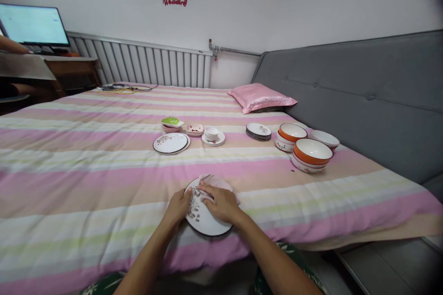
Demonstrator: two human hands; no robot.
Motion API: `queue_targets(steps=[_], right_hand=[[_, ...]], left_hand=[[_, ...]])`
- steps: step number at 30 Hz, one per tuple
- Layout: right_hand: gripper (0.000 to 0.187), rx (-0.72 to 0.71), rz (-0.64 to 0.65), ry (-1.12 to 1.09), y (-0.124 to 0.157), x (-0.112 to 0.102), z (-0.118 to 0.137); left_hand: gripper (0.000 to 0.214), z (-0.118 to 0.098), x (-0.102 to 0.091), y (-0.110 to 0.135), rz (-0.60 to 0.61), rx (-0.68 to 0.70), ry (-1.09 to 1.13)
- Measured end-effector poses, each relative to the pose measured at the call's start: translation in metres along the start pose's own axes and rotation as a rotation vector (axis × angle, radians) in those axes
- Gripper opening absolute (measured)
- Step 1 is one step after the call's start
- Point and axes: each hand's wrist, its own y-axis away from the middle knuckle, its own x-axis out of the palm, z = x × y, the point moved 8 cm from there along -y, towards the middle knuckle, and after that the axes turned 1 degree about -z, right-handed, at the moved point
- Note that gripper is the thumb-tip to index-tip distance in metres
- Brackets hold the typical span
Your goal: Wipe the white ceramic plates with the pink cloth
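Note:
A white plate (204,221) with a flower pattern and dark rim lies on the striped bedspread near the bed's front edge. My left hand (178,206) grips the plate's left rim, fingers curled over it. My right hand (221,203) rests on top of the plate, fingers closed on a pink cloth (218,181) that is pressed against the plate's upper part.
Farther back on the bed (86,170) stand a stack of patterned plates (171,143), a green-topped dish (172,123), a small pink dish (194,128), small saucers (213,136), dark-rimmed plates (258,131) and orange-and-white bowls (309,153). A pink pillow (259,96) lies by the grey headboard (363,97).

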Motion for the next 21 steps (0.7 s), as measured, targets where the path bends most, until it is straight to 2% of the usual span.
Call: queue_targets(steps=[5, 13, 17, 21], right_hand=[[0.049, 0.069, -0.014, 0.017, -0.001, -0.005, -0.003], [0.045, 0.057, -0.047, -0.098, -0.001, -0.011, -0.007], [0.038, 0.045, -0.137, -0.415, -0.005, -0.011, -0.014], [0.024, 0.198, -0.349, -1.005, -0.009, -0.019, -0.041]], left_hand=[[0.052, 0.001, -0.001, -0.001, -0.012, -0.008, -0.032], [0.045, -0.001, -0.005, -0.001, -0.062, -0.001, -0.054], [0.049, -0.006, -0.003, 0.004, -0.067, 0.001, -0.005], [0.05, -0.007, 0.0, 0.01, -0.06, -0.012, 0.073]])
